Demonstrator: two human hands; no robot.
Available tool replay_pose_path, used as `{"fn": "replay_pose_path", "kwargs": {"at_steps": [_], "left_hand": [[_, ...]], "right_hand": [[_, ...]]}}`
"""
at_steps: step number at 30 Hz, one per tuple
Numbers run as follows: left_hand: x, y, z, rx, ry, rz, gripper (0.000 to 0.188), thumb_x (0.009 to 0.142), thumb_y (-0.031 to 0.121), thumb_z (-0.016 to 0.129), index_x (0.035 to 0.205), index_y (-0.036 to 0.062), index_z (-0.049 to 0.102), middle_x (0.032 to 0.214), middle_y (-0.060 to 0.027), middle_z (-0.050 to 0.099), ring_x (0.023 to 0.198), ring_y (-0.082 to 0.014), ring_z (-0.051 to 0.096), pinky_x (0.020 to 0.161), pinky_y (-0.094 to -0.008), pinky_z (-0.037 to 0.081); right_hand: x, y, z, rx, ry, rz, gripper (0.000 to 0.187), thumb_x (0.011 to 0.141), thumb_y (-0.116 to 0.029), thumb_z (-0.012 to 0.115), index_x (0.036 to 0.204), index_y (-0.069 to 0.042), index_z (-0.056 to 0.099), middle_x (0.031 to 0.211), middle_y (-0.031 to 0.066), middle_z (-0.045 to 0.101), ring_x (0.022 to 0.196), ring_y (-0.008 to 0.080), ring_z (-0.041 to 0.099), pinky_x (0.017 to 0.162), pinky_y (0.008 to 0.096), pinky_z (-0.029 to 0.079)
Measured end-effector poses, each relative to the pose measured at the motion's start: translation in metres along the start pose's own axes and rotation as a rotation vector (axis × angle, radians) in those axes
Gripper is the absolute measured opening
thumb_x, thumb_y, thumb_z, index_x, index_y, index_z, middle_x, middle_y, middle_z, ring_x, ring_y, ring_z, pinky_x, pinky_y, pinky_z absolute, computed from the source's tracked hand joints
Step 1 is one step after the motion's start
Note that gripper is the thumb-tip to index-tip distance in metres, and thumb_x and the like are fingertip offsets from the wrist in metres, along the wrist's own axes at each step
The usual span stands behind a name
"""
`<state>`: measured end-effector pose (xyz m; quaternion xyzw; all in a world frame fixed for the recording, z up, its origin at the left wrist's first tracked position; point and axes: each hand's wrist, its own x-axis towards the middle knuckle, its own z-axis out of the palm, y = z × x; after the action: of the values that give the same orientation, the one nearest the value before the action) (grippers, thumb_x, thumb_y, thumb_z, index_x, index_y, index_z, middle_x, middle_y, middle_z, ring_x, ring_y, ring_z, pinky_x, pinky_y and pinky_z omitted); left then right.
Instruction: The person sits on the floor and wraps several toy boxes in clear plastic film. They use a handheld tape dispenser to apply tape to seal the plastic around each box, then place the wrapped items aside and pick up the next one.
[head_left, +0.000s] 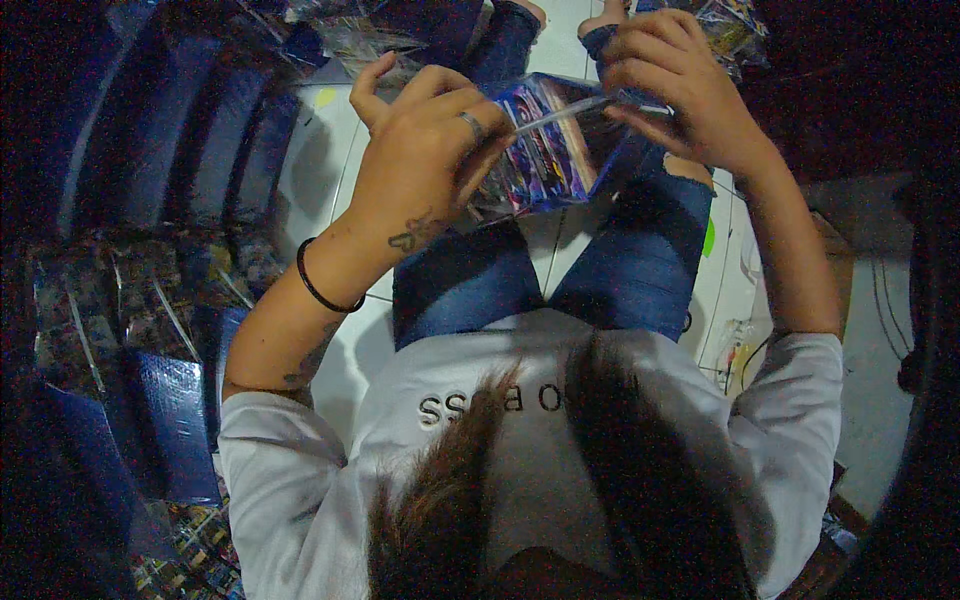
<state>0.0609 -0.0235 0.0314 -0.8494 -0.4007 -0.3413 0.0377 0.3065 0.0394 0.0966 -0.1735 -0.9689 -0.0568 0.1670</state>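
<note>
A pack of colourful flat packets (550, 150), blue and purple with pale edges, sits in a blue box wrapped in transparent plastic above my knees. Across its top runs a pale, shiny strip of the wrap (565, 115). My left hand (430, 125), with a ring on one finger, is closed on the left end of that strip, its little finger sticking out. At the other end, my right hand (672, 90) pinches the wrap between thumb and fingers. The fingertips of both hands are partly hidden.
Rows of blue, plastic-wrapped boxes (180, 400) stand along the left. More wrapped packs (365, 40) lie at the far side, and others (735, 30) at far right. White floor tiles (330, 150) show around my jeans (465, 280). Crumpled plastic (740, 345) lies to the right.
</note>
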Motion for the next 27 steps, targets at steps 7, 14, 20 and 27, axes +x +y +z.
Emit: {"fn": "replay_pose_path", "kwargs": {"at_steps": [7,14,20,27], "left_hand": [[-0.006,-0.007,-0.044,0.081,-0.246,-0.117,0.017,0.073,0.024,0.074,0.084,0.0148,0.065,0.082,0.0016,0.062,0.097,-0.0198,0.057,0.102,-0.0503,0.019],[0.001,0.014,-0.030,0.058,-0.075,-0.056,0.026,0.076,0.027,0.071,0.098,0.0126,0.066,0.089,-0.0013,0.062,0.098,-0.0221,0.056,0.103,-0.0537,0.019],[0.004,0.005,-0.002,0.032,-0.040,-0.081,0.015,0.082,0.022,0.066,0.089,0.0086,0.067,0.088,-0.0047,0.061,0.092,-0.0231,0.056,0.097,-0.0503,0.026],[0.022,-0.023,0.009,-0.857,-0.505,-0.620,0.029,0.090,0.029,0.058,0.097,0.0008,0.063,0.091,-0.0118,0.062,0.091,-0.0245,0.056,0.079,-0.0351,0.043]], "right_hand": [[0.007,-0.010,0.055,0.041,0.108,-0.055,0.030,0.061,-0.014,0.074,0.090,-0.010,0.066,0.088,0.0010,0.060,0.098,0.0233,0.054,0.091,0.0425,0.036],[0.019,-0.019,0.041,0.072,0.039,-0.068,0.032,0.060,-0.014,0.074,0.091,-0.008,0.066,0.088,0.0015,0.060,0.095,0.0236,0.053,0.089,0.0414,0.037],[0.012,-0.014,0.046,0.065,0.034,-0.007,0.021,0.074,-0.024,0.066,0.091,-0.012,0.066,0.094,-0.0002,0.063,0.099,0.0216,0.054,0.096,0.0428,0.036],[-0.001,-0.029,0.061,-0.256,0.320,-0.086,0.027,0.073,-0.024,0.065,0.096,-0.012,0.063,0.094,0.0002,0.061,0.102,0.0186,0.055,0.097,0.0443,0.037]]}}
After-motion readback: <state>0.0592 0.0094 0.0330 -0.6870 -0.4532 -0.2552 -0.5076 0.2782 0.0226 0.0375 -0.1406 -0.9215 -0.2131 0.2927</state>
